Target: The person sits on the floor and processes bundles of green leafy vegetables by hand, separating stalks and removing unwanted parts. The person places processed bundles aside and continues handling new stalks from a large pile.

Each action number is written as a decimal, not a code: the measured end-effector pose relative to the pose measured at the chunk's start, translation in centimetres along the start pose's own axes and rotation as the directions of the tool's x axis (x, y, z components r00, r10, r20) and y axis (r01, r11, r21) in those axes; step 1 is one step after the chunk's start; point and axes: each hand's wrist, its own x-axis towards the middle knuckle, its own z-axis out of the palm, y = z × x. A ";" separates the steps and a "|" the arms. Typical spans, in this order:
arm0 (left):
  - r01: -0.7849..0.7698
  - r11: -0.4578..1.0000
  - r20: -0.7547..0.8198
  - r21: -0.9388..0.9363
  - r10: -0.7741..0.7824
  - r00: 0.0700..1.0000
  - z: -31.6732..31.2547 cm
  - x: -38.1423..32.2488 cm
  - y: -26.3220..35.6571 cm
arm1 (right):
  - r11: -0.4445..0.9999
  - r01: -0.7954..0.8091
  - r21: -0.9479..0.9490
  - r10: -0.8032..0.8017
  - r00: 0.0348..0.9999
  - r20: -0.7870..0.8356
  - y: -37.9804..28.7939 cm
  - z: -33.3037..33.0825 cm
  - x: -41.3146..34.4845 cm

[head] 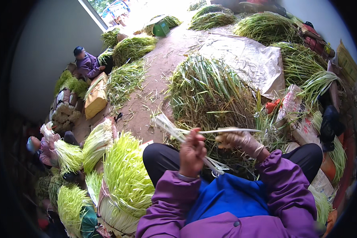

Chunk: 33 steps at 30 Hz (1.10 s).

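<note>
Closed around a small bunch of pale stalks (170, 126), my left hand (192, 151) is held up above my lap. The lower ends of the bunch hang over a blue apron (230, 196). One long pale stalk (220, 130) lies crosswise between my hands. My right hand (241, 141), in a thin glove, has its fingers at this stalk; they are blurred, and their exact grip cannot be told. Just beyond my knees lies a large heap of green leafy stalks with brown, dry parts (211, 92).
Bundled yellow-green stalks (128, 175) stand at left, near another person (47, 148). A second person (89, 65) sits by the wall beside a yellow sack (95, 96). A whitish sheet (247, 59) lies beyond the heap; printed sacks (300, 119) are at right.
</note>
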 end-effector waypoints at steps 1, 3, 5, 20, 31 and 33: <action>0.049 0.995 0.002 0.082 -0.050 0.999 0.5 -0.6 -1.0 | 0.988 0.066 0.140 -0.063 0.998 -0.023 -0.5 0.5 0.2; 0.114 0.988 0.123 0.104 -0.126 0.984 1.0 -1.4 -2.3 | 0.950 0.190 0.248 -0.158 0.977 -0.142 -1.5 0.7 0.6; 0.199 0.954 0.170 0.222 -0.239 0.956 0.8 -2.0 -2.4 | 0.965 0.203 0.167 -0.161 0.959 -0.232 -3.1 0.1 0.3; 0.201 0.918 0.240 0.341 -0.292 0.926 0.4 -1.7 -1.4 | 0.986 -0.023 -0.165 0.017 0.999 -0.037 -5.1 1.2 -0.2; -0.049 0.904 0.107 0.425 0.003 0.994 -0.6 -0.9 -1.4 | 0.517 0.288 -0.806 -0.405 0.912 0.066 0.3 5.1 -1.5; -0.055 0.877 0.090 0.477 0.013 0.996 -0.8 -1.0 -1.4 | 0.317 0.341 -0.885 -0.509 0.849 0.144 -0.7 4.7 -1.7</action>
